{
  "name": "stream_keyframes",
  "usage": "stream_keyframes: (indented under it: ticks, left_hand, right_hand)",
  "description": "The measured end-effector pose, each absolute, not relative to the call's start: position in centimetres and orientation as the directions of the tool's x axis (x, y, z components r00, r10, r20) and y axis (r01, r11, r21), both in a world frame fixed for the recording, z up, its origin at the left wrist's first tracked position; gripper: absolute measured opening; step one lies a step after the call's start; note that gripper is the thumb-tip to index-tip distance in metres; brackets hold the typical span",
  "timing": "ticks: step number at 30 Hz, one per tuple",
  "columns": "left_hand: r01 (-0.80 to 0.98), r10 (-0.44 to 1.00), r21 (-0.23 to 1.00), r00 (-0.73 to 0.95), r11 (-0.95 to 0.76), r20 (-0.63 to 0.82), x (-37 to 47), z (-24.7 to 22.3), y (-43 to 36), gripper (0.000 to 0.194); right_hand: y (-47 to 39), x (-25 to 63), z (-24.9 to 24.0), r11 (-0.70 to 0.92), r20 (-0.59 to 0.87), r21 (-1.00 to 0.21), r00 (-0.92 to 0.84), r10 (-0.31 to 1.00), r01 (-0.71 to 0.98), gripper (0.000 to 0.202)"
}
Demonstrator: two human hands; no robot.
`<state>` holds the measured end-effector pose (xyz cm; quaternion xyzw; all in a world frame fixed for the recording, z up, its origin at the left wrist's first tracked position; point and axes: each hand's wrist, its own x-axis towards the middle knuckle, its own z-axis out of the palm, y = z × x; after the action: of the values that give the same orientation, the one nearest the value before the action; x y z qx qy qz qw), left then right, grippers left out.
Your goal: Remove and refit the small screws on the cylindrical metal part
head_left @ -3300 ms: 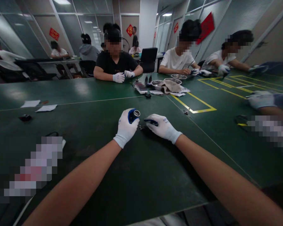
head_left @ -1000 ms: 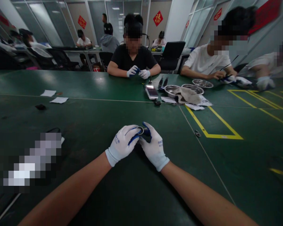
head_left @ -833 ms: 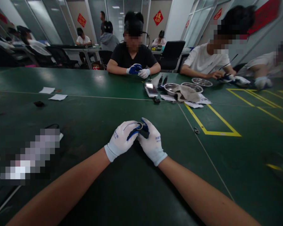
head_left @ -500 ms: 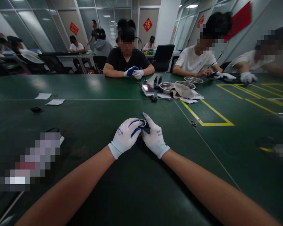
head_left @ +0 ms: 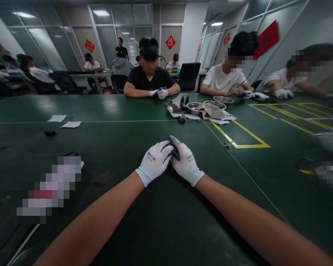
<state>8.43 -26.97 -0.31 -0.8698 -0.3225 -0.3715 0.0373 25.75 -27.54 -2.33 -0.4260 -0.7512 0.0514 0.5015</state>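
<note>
Both of my hands wear white gloves with blue palms and meet above the green table [head_left: 144, 229], in the middle of the view. Between the fingertips is a small dark ring-shaped part [head_left: 174, 149], mostly covered by the gloves. My left hand [head_left: 155, 159] has its fingers curled over the left side of this part. My right hand [head_left: 185, 161] grips it from the right, thumb pointing up along it. The part's exact kind is too small and hidden to tell.
To the left lie a blurred-out long object [head_left: 55, 184], a small black item [head_left: 49, 133] and white papers [head_left: 71, 125]. Farther off are metal bowls [head_left: 193, 108], a grey cloth [head_left: 211, 111] and a small metal piece [head_left: 226, 145]. Gloved co-workers [head_left: 152, 79] sit across the table.
The head view has tilted up slightly and shifted. My hands stay together on the ring-shaped part, whose pale rim shows less now.
</note>
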Motion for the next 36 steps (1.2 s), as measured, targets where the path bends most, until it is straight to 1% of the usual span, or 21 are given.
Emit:
stream_keyframes:
  ticks: [3,8,12,18,24,28,31,36]
  left_hand:
    - [0.585,0.524,0.162,0.526,-0.795,0.671,8.37,-0.30,-27.04,0.029]
    - [0.593,0.539,0.180,0.511,-0.785,0.670,8.35,0.16,-27.36,0.030]
    - [0.616,0.546,0.136,0.548,-0.776,0.634,8.51,0.39,-27.60,0.031]
    - [0.633,0.538,0.080,0.576,-0.770,0.616,8.56,0.20,-27.62,0.033]
    - [0.644,0.561,0.111,0.555,-0.757,0.614,8.41,-0.02,-27.64,0.034]
    - [0.621,0.537,0.131,0.530,-0.773,0.656,8.43,0.10,-27.65,0.032]
    - [0.603,0.518,0.136,0.524,-0.786,0.675,8.42,0.18,-27.62,0.031]
    - [0.590,0.510,0.144,0.519,-0.794,0.686,8.33,0.24,-27.54,0.031]
  right_hand:
    - [-27.49,25.88,-2.38,0.630,0.717,-0.518,-0.109,0.689,0.579,0.067]
    - [-27.18,26.16,-2.57,0.593,0.672,-0.570,-0.092,0.735,0.568,0.060]
    - [-27.24,26.39,-2.58,0.602,0.662,-0.604,-0.091,0.744,0.522,0.055]
    - [-27.67,26.51,-2.37,0.587,0.632,-0.647,-0.089,0.770,0.487,0.060]
    - [-27.65,26.05,-2.05,0.535,0.600,-0.685,-0.033,0.799,0.495,0.070]
    - [-27.72,25.98,-1.84,0.494,0.555,-0.723,-0.018,0.831,0.483,0.066]
    - [-27.78,26.03,-1.77,0.498,0.557,-0.722,-0.025,0.830,0.481,0.065]
    - [-27.66,26.16,-1.88,0.525,0.578,-0.704,-0.044,0.815,0.477,0.068]
